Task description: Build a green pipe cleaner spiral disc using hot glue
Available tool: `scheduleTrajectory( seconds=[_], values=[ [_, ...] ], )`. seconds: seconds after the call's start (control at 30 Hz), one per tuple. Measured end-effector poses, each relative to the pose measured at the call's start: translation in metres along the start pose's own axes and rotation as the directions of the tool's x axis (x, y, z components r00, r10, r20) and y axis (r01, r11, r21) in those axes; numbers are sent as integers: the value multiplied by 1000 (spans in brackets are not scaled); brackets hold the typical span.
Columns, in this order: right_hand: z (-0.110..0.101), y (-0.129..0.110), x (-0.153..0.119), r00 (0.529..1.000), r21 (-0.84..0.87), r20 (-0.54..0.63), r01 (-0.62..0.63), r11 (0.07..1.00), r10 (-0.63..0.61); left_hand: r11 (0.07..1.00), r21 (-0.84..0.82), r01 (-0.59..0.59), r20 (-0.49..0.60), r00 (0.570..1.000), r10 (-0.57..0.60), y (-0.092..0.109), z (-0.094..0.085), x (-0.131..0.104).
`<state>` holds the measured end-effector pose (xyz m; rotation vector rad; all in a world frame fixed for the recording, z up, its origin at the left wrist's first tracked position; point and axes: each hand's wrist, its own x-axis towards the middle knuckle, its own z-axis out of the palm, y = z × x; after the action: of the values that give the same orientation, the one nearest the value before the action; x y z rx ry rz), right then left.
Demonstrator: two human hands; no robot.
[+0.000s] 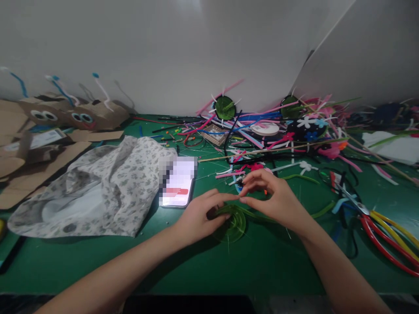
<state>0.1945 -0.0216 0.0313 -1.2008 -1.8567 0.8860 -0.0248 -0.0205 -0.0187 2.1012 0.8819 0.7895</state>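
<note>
A flat green pipe-cleaner coil [235, 223] lies on the green table [196, 270] in front of me. My left hand [204, 216] grips the coil's upper left edge between thumb and fingers, its index finger stretched toward the other hand. My right hand [273, 196] is just above and to the right of the coil. Its thumb and index finger are pinched together near my left index fingertip; whatever lies between them is too small to make out. A green strand runs from the coil to the right, passing under my right hand.
A lit phone [178, 181] and patterned cloth [121, 183] lie left. Cardboard figures [98, 114] stand behind them. Loose pipe cleaners and a black disc with flowers [306, 130] fill the back right. Red-handled scissors [376, 235] and yellow-handled ones lie right.
</note>
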Motion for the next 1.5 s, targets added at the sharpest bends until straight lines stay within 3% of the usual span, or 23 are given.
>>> scheduleTrajectory(
  seconds=[0.23,0.4,0.6,0.83,1.13,1.3,1.5],
  values=[
    [0,2,-2,988,-261,-5,150,954,-157,1000,-4,1,16,1000,-1,3,-4,0],
    [1,8,-5,973,-330,1,217,919,-229,992,-119,-44,-27,999,41,4,-3,2],
    [3,9,-6,951,-305,14,299,904,-309,975,-216,-47,-22,999,44,4,-1,1],
    [4,6,-4,935,-268,74,353,896,-346,975,-218,-28,1,1000,29,4,0,1],
    [5,6,-2,892,-266,-113,397,879,-437,976,-215,-43,-7,999,42,6,-2,0],
    [5,8,-2,908,-190,-54,399,897,-416,975,-218,-48,-19,999,45,7,-3,0],
    [7,6,-2,916,-217,21,396,892,-401,959,-281,-26,-17,1000,22,7,-5,-1]
  ],
)
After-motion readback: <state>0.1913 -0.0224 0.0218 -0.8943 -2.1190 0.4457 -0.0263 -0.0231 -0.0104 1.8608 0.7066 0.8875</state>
